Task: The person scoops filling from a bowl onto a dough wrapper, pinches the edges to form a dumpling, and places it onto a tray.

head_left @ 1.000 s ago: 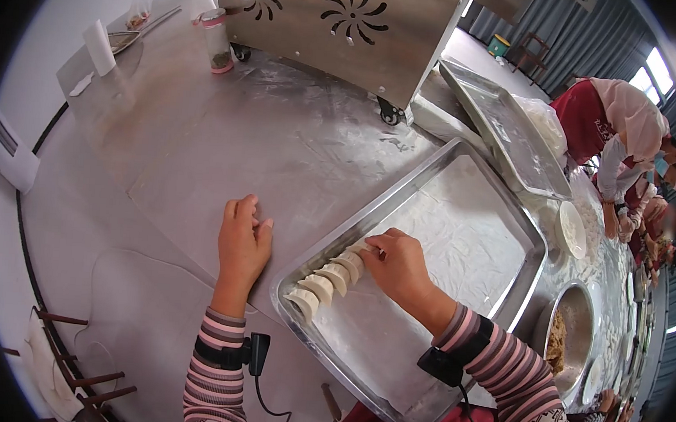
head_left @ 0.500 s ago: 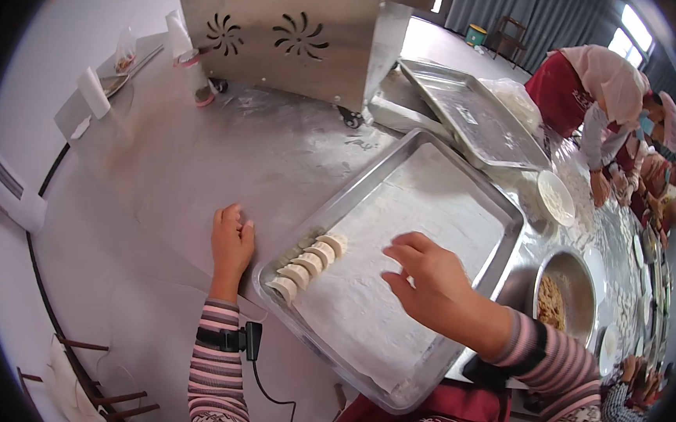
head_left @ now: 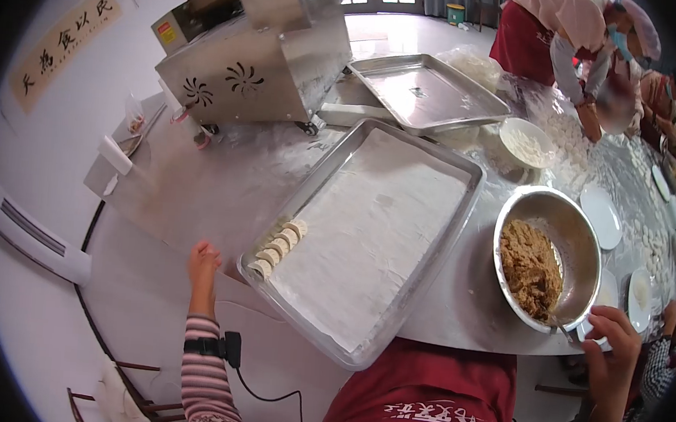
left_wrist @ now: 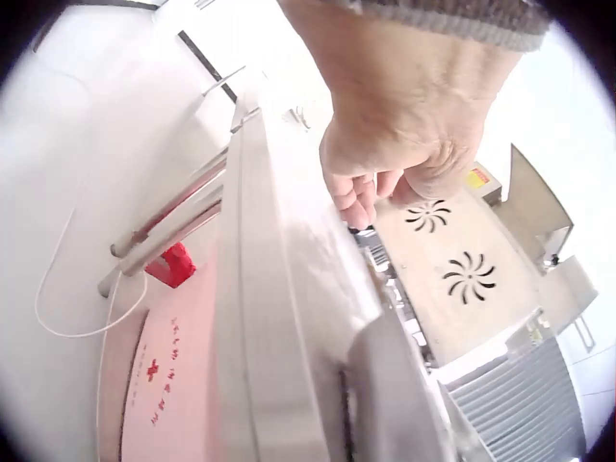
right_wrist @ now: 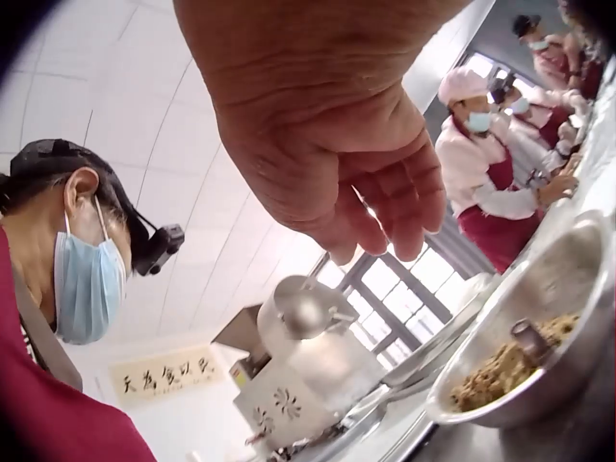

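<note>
In the head view, a metal tray [head_left: 438, 253] lined with white paper holds a short row of several dumplings [head_left: 279, 248] along its left edge. My left hand [head_left: 203, 274] hangs beside the tray's left corner, fingers loosely curled around nothing. Over on the right, a steel bowl [head_left: 582, 269] contains brown filling [head_left: 528, 267], and a utensil handle [head_left: 562, 329] sticks out at its near rim. Just beyond that handle, my right hand [head_left: 615, 352] is raised with fingers parted and nothing in them. The right wrist view also shows these fingers empty, above the bowl.
Behind the lined tray lies a second metal tray [head_left: 428, 92], with a white bowl [head_left: 526, 143] to its right. A steel machine [head_left: 257, 72] stands at the back left. White plates [head_left: 601, 217] line the floury table's right side, where other people work.
My right hand has let go of the last dumpling in the row and swung right, away from the tray to the filling bowl. The head view has turned; my left hand stays near the tray's left side.
</note>
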A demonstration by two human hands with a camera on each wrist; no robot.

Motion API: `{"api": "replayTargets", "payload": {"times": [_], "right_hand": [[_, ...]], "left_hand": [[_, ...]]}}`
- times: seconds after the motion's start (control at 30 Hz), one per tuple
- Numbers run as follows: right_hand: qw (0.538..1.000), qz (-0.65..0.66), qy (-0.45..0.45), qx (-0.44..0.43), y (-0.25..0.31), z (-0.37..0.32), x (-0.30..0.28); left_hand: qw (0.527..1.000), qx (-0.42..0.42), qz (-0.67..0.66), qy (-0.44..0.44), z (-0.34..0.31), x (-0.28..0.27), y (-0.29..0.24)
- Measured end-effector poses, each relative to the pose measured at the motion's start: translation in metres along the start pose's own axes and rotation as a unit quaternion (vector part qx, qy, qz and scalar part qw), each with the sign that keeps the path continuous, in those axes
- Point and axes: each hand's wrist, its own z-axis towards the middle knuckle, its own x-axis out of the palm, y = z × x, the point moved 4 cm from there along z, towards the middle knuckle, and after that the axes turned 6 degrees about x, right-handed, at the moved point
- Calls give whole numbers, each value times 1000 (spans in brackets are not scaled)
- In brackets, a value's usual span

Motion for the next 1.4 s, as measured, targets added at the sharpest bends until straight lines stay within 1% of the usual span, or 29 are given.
{"api": "replayTargets", "payload": {"times": [0.03, 0.07, 0.1, 0.13, 0.17, 0.2, 0.23, 0.27, 0.33, 0.37, 0.43, 0.47, 0.5, 0.53, 0.63, 0.67, 0.73, 0.77, 0.8, 0.87, 0.9, 0.97, 1.0, 1.07, 1.1, 1.17, 1.23, 1.3, 1.4], "right_hand": [[1000, 8, 0, 7, -22, -12, -9], [999, 16, -38, 26, -43, -23, -20], [996, 24, -76, 46, -62, -35, -29], [995, 32, -76, 54, -80, -47, -33], [987, 81, -109, 87, -100, -56, -37], [974, 128, -142, 121, -115, -64, -39], [973, 138, -150, 112, -122, -69, -40], [971, 141, -156, 117, -132, -75, -40], [965, 156, -154, 144, -157, -92, -39], [962, 147, -164, 164, -158, -95, -37], [956, 112, -189, 195, -150, -97, -35], [951, 112, -202, 203, -156, -104, -31], [944, 126, -197, 234, -160, -108, -29], [946, 128, -197, 222, -166, -113, -26], [933, 164, -191, 258, -184, -122, -17], [930, 156, -204, 264, -191, -122, -16], [937, 114, -228, 239, -203, -115, -16], [943, 54, -245, 220, -210, -109, -18], [941, 54, -248, 223, -220, -103, -18], [932, -26, -297, 206, -239, -88, -21], [931, -28, -299, 209, -253, -80, -20], [917, -111, -297, 241, -279, -66, -21], [917, -112, -298, 242, -289, -58, -21], [898, -199, -243, 309, -305, -46, -19], [898, -201, -243, 308, -307, -41, -20], [887, -247, -191, 340, -312, -34, -19], [886, -261, -184, 337, -316, -32, -17], [884, -275, -178, 334, -315, -30, -15], [879, -281, -179, 342, -312, -28, -15]], "left_hand": [[999, 3, -17, -29, -18, -1, -19], [1000, 7, -8, -26, -35, 3, -38], [999, 37, -15, -34, -51, 8, -60], [997, 68, -23, -41, -70, 14, -82], [996, 74, -17, -38, -88, 28, -103], [993, 114, -24, -18, -107, 49, -127], [988, 153, -32, 4, -128, 71, -149], [987, 158, -30, 10, -152, 96, -169], [970, 199, -74, 117, -202, 155, -206], [966, 197, -89, 145, -222, 178, -217], [925, 231, -133, 270, -273, 231, -232], [921, 196, -150, 302, -294, 253, -237], [902, 193, -169, 348, -313, 274, -239], [882, 192, -184, 388, -330, 293, -242], [822, 157, -195, 512, -375, 335, -245], [801, 147, -204, 543, -388, 343, -245], [764, 118, -195, 604, -406, 353, -243], [750, 111, -198, 622, -412, 357, -241], [747, 111, -197, 625, -415, 358, -240], [744, 71, -196, 634, -418, 361, -234], [751, 48, -190, 631, -417, 362, -229], [753, 25, -179, 632, -414, 363, -220], [758, 4, -168, 630, -412, 364, -216], [758, 5, -163, 632, -411, 364, -212], [760, 7, -157, 631, -410, 365, -211], [759, 2, -157, 632, -410, 365, -211], [758, -4, -157, 633, -410, 365, -212], [749, -42, -156, 642, -412, 366, -214], [742, -42, -163, 650, -413, 367, -214]]}}
